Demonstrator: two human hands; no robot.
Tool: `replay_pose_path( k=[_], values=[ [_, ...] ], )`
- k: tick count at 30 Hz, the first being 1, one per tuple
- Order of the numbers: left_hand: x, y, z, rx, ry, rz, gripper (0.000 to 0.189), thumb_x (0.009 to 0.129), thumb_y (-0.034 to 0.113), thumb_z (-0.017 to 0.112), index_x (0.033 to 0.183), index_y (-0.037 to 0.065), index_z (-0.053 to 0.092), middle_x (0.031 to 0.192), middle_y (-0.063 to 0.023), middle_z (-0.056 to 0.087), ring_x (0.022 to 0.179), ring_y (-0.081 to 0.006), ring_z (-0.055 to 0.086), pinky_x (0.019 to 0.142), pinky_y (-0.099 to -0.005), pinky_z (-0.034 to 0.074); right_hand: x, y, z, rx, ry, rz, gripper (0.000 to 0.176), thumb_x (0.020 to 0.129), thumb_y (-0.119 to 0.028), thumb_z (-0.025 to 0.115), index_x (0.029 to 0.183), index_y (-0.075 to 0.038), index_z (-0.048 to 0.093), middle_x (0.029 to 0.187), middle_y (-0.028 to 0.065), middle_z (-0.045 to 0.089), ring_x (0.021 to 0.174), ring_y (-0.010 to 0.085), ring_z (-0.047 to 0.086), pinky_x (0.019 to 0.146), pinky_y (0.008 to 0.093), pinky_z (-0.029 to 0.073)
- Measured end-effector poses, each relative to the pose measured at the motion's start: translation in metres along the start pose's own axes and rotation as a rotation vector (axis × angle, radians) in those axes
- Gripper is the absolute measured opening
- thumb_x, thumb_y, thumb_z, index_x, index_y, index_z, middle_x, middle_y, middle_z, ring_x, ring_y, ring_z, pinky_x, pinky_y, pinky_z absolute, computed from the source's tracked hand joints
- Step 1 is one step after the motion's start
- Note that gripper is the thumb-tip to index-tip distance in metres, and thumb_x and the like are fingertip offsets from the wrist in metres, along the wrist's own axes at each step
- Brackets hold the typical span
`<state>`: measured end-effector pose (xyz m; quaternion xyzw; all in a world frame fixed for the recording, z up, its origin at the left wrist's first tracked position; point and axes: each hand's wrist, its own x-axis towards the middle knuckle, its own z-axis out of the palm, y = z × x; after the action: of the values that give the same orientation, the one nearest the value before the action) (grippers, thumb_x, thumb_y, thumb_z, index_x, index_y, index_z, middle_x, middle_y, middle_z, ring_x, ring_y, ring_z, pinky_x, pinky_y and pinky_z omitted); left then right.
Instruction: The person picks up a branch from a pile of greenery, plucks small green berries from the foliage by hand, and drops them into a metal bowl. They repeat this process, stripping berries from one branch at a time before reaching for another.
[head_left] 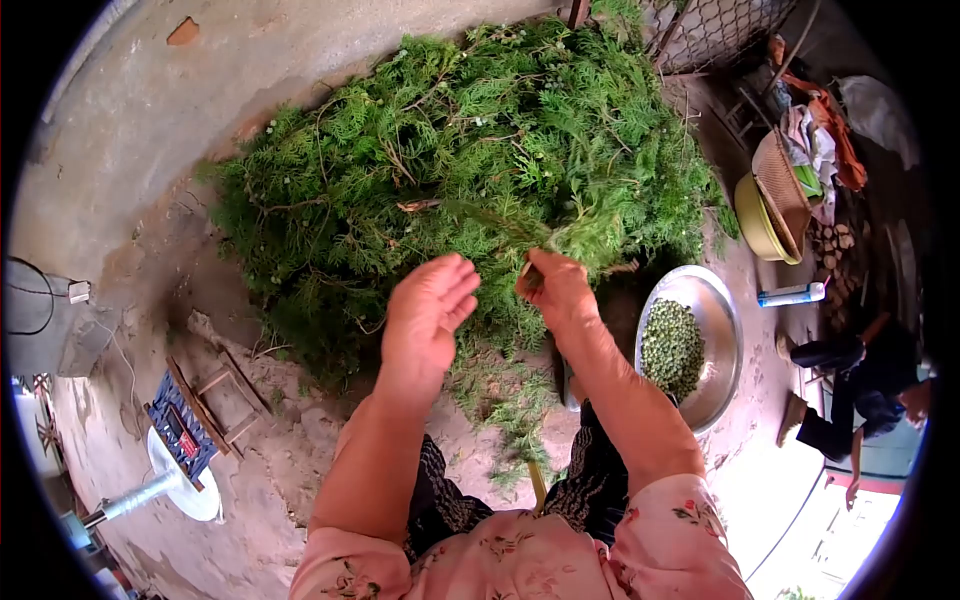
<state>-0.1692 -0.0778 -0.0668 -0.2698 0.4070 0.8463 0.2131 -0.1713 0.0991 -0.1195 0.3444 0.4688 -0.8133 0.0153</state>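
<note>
My right hand [557, 288] is closed round the stem of a green sprig [585, 237], whose leafy part is blurred over the heap. To its left, my left hand [427, 312] is raised with its fingers apart and nothing in them. Both hands are at the near edge of a large heap of green branches [350, 180]. Right of my right forearm stands a wide metal basin [722, 345] with many small round green berries [671, 348] in it.
A small wooden stool [228, 400] and a white fan [180, 475] are at the left. A wicker basket [782, 190] rests on a yellow basin [757, 225] at the upper right. Another person [850, 385] sits at the far right. Loose green bits [515, 410] lie between my legs.
</note>
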Motion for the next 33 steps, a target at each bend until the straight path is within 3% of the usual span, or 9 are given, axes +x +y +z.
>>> replay_pose_path(
  k=[5, 11, 14, 19, 22, 27, 29, 31, 33],
  values=[
    [0.007, -0.019, 0.010, 0.114, -0.026, -0.047, 0.034, 0.081, 0.034, 0.064, 0.097, 0.004, 0.055, 0.095, -0.0075, 0.061, 0.083, -0.0197, 0.060, 0.071, -0.0365, 0.046, -0.070, 0.015, 0.006, -0.501, -0.149, -0.259, 0.013, 0.078, -0.008, 0.061, 0.071, 0.002, 0.056, 0.057, 0.0079, 0.055, 0.047, 0.0150, 0.049, 0.045, 0.0273, 0.040],
    [0.014, -0.013, 0.014, -0.007, -0.005, 0.120, 0.022, 0.083, 0.023, 0.064, 0.096, 0.006, 0.057, 0.085, -0.0042, 0.062, 0.068, -0.0171, 0.058, 0.062, -0.0332, 0.048, -0.102, 0.006, -0.011, -0.877, -0.235, -0.593, 0.019, 0.077, -0.009, 0.062, 0.068, 0.004, 0.051, 0.054, 0.0159, 0.048, 0.044, 0.0210, 0.041, 0.045, 0.0329, 0.037],
    [0.019, -0.012, 0.016, 0.096, -0.002, 0.248, 0.030, 0.082, 0.024, 0.065, 0.102, 0.003, 0.056, 0.090, -0.0062, 0.061, 0.073, -0.0161, 0.058, 0.067, -0.0326, 0.048, -0.103, 0.010, -0.020, -1.028, -0.278, -0.738, 0.021, 0.074, -0.010, 0.063, 0.064, 0.001, 0.048, 0.059, 0.0162, 0.049, 0.054, 0.0338, 0.049, 0.049, 0.0391, 0.039],
    [0.002, -0.005, 0.033, 0.353, 0.151, 0.219, 0.038, 0.074, 0.024, 0.074, 0.102, 0.003, 0.059, 0.096, -0.0054, 0.062, 0.092, -0.0178, 0.055, 0.076, -0.0317, 0.046, -0.111, 0.016, -0.029, -1.210, -0.314, -0.958, 0.013, 0.072, -0.009, 0.062, 0.068, -0.005, 0.051, 0.067, 0.0129, 0.052, 0.066, 0.0323, 0.052, 0.059, 0.0417, 0.043],
    [0.000, -0.003, 0.035, 0.371, -0.164, 0.353, 0.038, 0.068, 0.018, 0.078, 0.096, 0.000, 0.060, 0.089, -0.0042, 0.065, 0.075, -0.0111, 0.057, 0.066, -0.0296, 0.045, -0.115, 0.010, -0.027, -1.467, -0.268, -1.184, 0.009, 0.067, -0.008, 0.059, 0.068, -0.006, 0.050, 0.066, 0.0096, 0.050, 0.068, 0.0260, 0.051, 0.062, 0.0378, 0.040],
    [0.001, -0.014, 0.038, 0.459, -0.204, 0.522, 0.023, 0.072, 0.008, 0.073, 0.093, 0.004, 0.062, 0.086, -0.0029, 0.065, 0.074, -0.0108, 0.057, 0.065, -0.0255, 0.045, -0.112, 0.003, -0.025, -1.547, -0.208, -1.282, 0.012, 0.064, -0.004, 0.059, 0.064, -0.006, 0.047, 0.062, 0.0082, 0.046, 0.062, 0.0246, 0.048, 0.058, 0.0370, 0.039],
    [0.001, -0.015, 0.037, 0.392, -0.009, 0.541, 0.020, 0.073, 0.006, 0.070, 0.090, 0.002, 0.062, 0.085, -0.0023, 0.065, 0.073, -0.0111, 0.058, 0.067, -0.0245, 0.046, -0.112, 0.002, -0.022, -1.512, -0.210, -1.367, 0.013, 0.063, -0.003, 0.057, 0.062, -0.007, 0.045, 0.061, 0.0074, 0.044, 0.061, 0.0238, 0.047, 0.058, 0.0360, 0.038],
    [0.010, -0.017, 0.030, 0.309, -0.015, 0.564, 0.019, 0.071, 0.007, 0.072, 0.086, 0.003, 0.061, 0.080, -0.0058, 0.064, 0.064, -0.0150, 0.058, 0.067, -0.0310, 0.046, -0.115, 0.000, -0.022, -1.511, -0.239, -1.317, 0.013, 0.068, -0.008, 0.061, 0.065, -0.004, 0.049, 0.061, 0.0087, 0.047, 0.062, 0.0263, 0.050, 0.058, 0.0370, 0.040],
    [0.012, -0.012, 0.026, 0.171, -0.214, 0.516, 0.021, 0.072, 0.006, 0.070, 0.089, 0.001, 0.058, 0.083, -0.0096, 0.064, 0.067, -0.0193, 0.061, 0.067, -0.0338, 0.049, -0.114, -0.004, -0.024, -1.223, -0.358, -1.032, 0.019, 0.079, -0.017, 0.062, 0.074, 0.000, 0.054, 0.063, 0.0075, 0.053, 0.061, 0.0222, 0.053, 0.058, 0.0363, 0.043]
  ],
)
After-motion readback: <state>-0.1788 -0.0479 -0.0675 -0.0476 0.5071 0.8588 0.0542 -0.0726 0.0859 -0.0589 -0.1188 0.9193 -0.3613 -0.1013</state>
